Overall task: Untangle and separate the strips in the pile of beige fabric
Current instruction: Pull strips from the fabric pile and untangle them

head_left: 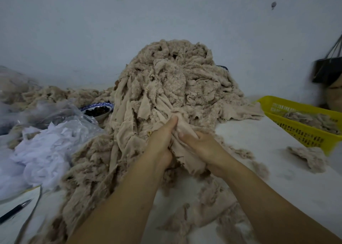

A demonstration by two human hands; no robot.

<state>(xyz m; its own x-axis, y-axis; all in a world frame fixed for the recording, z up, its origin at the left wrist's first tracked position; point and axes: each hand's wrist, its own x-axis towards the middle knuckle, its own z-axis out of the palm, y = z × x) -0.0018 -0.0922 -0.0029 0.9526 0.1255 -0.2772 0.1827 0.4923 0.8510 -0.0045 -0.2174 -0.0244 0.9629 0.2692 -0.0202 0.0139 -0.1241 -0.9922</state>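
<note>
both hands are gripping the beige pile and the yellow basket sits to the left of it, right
No. The head view shows the yellow basket to the right of the beige pile, not the left. The left hand and right hand do both grip the pile's fabric.

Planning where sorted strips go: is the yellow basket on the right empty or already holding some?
Partly filled. The yellow basket holds a low heap of beige strips; its far end is out of frame.
</note>
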